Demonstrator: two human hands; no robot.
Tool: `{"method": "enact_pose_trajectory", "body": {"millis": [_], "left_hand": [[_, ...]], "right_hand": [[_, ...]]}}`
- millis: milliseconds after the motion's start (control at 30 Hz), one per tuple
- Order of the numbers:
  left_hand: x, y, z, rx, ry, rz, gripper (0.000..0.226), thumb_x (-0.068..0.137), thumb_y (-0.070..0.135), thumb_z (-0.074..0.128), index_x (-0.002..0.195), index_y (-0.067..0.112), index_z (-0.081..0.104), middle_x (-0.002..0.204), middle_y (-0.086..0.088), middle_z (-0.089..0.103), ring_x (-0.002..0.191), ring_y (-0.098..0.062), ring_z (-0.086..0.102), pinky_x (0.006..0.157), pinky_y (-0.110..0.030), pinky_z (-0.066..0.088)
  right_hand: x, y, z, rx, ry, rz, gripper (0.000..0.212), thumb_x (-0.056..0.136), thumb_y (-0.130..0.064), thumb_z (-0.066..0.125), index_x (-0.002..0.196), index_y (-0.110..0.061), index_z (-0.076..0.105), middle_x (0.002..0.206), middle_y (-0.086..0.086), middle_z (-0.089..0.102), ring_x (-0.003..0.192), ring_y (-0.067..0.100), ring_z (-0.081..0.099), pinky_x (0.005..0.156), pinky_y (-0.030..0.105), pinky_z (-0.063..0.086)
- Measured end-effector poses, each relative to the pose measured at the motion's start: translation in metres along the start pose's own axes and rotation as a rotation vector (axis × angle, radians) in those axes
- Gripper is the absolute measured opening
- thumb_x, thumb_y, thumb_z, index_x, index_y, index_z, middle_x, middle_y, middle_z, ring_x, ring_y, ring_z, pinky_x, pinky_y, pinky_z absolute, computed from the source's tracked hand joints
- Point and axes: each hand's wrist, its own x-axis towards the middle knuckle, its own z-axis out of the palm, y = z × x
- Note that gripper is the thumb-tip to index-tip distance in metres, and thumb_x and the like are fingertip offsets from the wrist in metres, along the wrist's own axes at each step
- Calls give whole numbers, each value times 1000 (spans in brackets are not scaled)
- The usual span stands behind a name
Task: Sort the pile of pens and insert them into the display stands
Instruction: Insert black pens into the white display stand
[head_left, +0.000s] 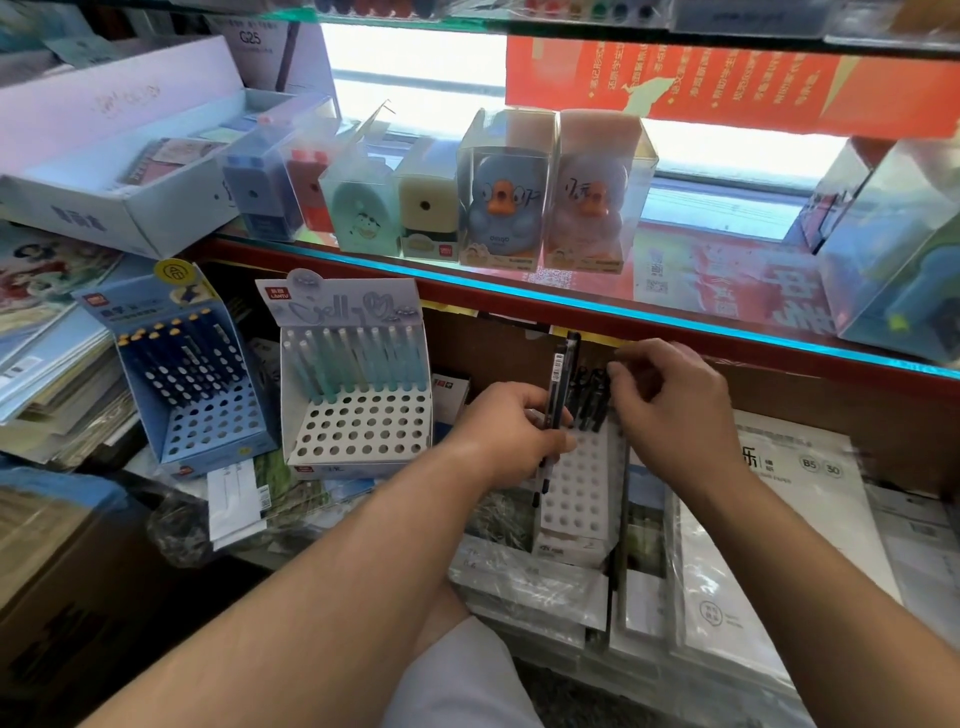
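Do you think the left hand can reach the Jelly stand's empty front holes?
Probably yes: the Jelly stand sits just beside the left hand, nothing between, though it grips black pens.

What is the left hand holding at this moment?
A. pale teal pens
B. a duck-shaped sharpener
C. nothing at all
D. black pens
D: the left hand grips black pens, and one of them stands up above the fingers and bears a barcode label.
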Motion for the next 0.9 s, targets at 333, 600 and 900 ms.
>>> {"method": "enact_pose_trajectory", "body": {"millis": [333, 600, 900], "left_hand": [[4, 1, 5, 13, -43, 68, 21, 89, 11, 75, 101, 28, 73, 75, 12, 67, 85, -13, 68, 87, -35, 58], [12, -4, -10, -13, 230, 28, 26, 89, 15, 76, 113, 19, 67, 95, 0, 67, 95, -17, 67, 84, -37, 61], [12, -4, -12, -10, 241, 20, 18, 88, 16, 77, 102, 21, 67, 93, -2, 68, 91, -20, 70, 82, -44, 62]], "right_hand": [[5, -30, -12, 446, -152, 55, 8, 96, -24, 68, 93, -31, 67, 83, -5, 71, 73, 10, 70, 62, 19, 58], [-3, -13, -1, 352, 55, 78, 4, 97, -32, 66, 96, -36, 65, 85, -14, 69, 83, 8, 69, 78, 38, 61], [3, -10, -5, 332, 287, 132, 6, 102, -31, 58, 100, -26, 62, 88, -17, 62, 81, -10, 60, 65, 1, 42]]}}
